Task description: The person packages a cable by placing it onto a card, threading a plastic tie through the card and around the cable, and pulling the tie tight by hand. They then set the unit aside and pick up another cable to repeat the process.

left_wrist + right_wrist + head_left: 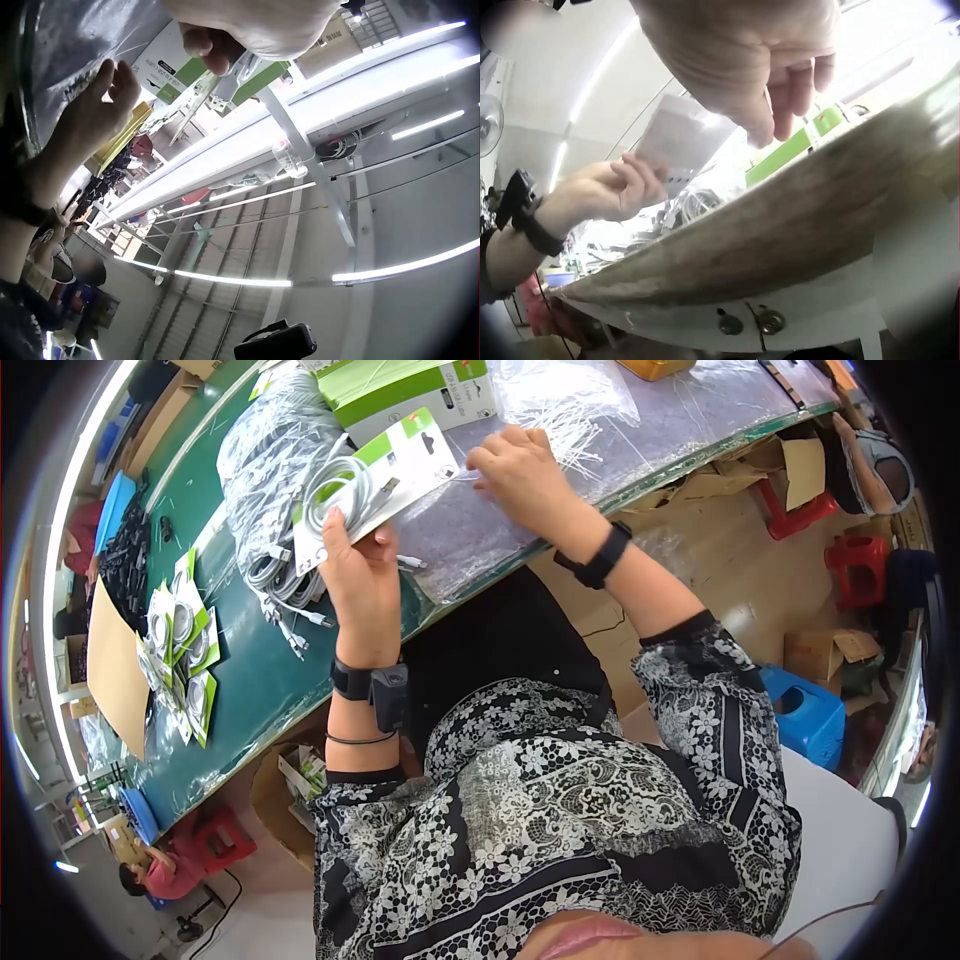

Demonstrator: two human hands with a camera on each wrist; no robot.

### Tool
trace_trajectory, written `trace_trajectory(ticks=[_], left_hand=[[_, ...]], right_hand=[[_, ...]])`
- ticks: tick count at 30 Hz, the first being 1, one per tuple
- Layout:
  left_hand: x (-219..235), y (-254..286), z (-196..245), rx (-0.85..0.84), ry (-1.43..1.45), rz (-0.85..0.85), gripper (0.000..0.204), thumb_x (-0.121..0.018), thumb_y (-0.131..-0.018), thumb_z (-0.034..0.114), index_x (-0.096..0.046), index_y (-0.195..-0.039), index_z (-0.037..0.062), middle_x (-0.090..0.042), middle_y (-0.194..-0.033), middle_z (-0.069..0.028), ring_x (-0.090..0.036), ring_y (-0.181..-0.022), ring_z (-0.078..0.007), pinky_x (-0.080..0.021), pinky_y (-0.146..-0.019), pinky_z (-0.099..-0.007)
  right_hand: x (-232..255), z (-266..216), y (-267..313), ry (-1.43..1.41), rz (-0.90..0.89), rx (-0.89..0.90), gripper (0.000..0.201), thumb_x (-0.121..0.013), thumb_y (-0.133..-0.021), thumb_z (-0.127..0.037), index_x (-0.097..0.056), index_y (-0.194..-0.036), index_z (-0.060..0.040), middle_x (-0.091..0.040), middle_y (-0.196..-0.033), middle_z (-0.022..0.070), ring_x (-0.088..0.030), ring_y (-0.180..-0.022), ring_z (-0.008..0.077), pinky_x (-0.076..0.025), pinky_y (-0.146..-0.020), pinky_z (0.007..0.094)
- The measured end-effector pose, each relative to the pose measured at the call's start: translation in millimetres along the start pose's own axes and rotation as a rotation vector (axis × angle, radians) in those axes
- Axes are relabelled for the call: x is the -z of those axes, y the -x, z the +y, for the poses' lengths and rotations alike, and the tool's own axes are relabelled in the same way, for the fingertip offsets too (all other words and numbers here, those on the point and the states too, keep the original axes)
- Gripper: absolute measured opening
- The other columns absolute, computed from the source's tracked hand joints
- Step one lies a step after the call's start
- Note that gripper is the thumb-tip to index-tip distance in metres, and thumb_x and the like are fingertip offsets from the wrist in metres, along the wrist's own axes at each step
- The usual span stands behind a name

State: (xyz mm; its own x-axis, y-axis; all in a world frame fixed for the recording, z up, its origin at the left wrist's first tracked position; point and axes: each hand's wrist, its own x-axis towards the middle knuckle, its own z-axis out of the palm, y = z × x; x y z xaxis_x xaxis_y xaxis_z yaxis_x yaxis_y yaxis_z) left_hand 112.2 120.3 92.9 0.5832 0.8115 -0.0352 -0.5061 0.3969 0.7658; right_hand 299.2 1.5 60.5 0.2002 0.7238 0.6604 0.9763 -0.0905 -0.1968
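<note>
My left hand (pixel 362 585) grips a white and green packaging card (pixel 425 460), with the thumb over a coiled grey USB cable (pixel 335 490) lying against it. The card is tilted above the table, and its pale back (pixel 686 135) shows in the right wrist view. My right hand (pixel 530 485) hovers near the card's right end, fingers bent and fingertips toward the card. Whether a thin tie is between those fingertips, I cannot tell. Just beyond it lie loose white ties (pixel 570 435) on a clear plastic bag (pixel 600 385).
A heap of bagged grey cables (pixel 265 450) lies left of the card, beside a green and white box (pixel 410 395). Several carded cables (pixel 182 645) are piled at the table's left, near a brown cardboard sheet (pixel 115 670). A blue stool (pixel 805 715) stands at the right.
</note>
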Motion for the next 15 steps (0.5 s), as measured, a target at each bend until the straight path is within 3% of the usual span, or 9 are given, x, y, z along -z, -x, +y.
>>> trace_trajectory(ticks=[3, 4, 8, 10, 11, 15], left_hand=[[-3.3, -1.6, -4.0, 0.01, 0.058, -0.036, 0.024, -0.043, -0.101, 0.022, -0.05, -0.114, 0.0042, -0.063, -0.095, -0.0096, -0.055, -0.067, -0.015, -0.042, -0.051, -0.026], [-5.7, -1.9, -6.8, 0.038, 0.118, -0.041, 0.024, -0.043, -0.101, 0.023, -0.05, -0.114, 0.0046, -0.063, -0.096, -0.0094, -0.055, -0.068, -0.0153, -0.043, -0.053, -0.0265], [-14.0, -2.2, -9.7, 0.127, 0.298, -0.093, 0.024, -0.042, -0.101, 0.023, -0.051, -0.115, 0.0054, -0.063, -0.098, -0.009, -0.056, -0.076, -0.0164, -0.045, -0.062, -0.029], [-19.4, -2.4, -9.9, 0.223, 0.407, -0.172, 0.025, -0.041, -0.101, 0.024, -0.051, -0.115, 0.0054, -0.063, -0.098, -0.0087, -0.057, -0.084, -0.0179, -0.046, -0.072, -0.0324], [-24.9, -1.1, -9.3, 0.217, 0.41, -0.169, 0.025, -0.041, -0.101, 0.024, -0.051, -0.115, 0.0054, -0.063, -0.098, -0.0087, -0.057, -0.084, -0.0179, -0.046, -0.072, -0.0324], [-45.2, 6.8, -6.4, 0.373, 0.48, -0.059, 0.027, -0.04, -0.1, 0.023, -0.053, -0.113, 0.0024, -0.062, -0.092, -0.0087, -0.057, -0.097, -0.0214, -0.043, -0.085, -0.0395]], right_hand=[[-14.6, -0.8, -5.5, 0.232, -0.273, -0.098, 0.009, -0.071, -0.077, -0.012, -0.063, -0.081, -0.0099, -0.062, -0.082, 0.0013, -0.058, -0.089, 0.0219, -0.039, -0.084, 0.034], [-13.4, -2.7, -7.4, 0.225, -0.272, -0.081, 0.009, -0.071, -0.077, -0.012, -0.063, -0.081, -0.0099, -0.062, -0.082, 0.0013, -0.058, -0.089, 0.0219, -0.039, -0.084, 0.034], [27.5, -11.0, -2.5, 0.034, -0.088, 0.034, 0.008, -0.071, -0.076, -0.013, -0.064, -0.08, -0.0091, -0.062, -0.081, 0.001, -0.057, -0.088, 0.0211, -0.038, -0.084, 0.0333], [52.3, -26.5, 4.3, -0.261, 0.011, -0.047, 0.009, -0.073, -0.074, -0.01, -0.065, -0.079, -0.0094, -0.062, -0.078, 0.001, -0.056, -0.084, 0.0212, -0.037, -0.083, 0.0332], [56.2, -35.5, 7.1, -0.263, 0.009, -0.041, 0.009, -0.073, -0.074, -0.01, -0.065, -0.079, -0.0094, -0.062, -0.078, 0.001, -0.056, -0.084, 0.0212, -0.037, -0.083, 0.0332], [61.0, -66.0, 12.8, -0.48, 0.147, -0.215, 0.012, -0.074, -0.071, -0.005, -0.067, -0.079, -0.01, -0.061, -0.077, 0.0011, -0.054, -0.081, 0.0211, -0.037, -0.082, 0.033]])
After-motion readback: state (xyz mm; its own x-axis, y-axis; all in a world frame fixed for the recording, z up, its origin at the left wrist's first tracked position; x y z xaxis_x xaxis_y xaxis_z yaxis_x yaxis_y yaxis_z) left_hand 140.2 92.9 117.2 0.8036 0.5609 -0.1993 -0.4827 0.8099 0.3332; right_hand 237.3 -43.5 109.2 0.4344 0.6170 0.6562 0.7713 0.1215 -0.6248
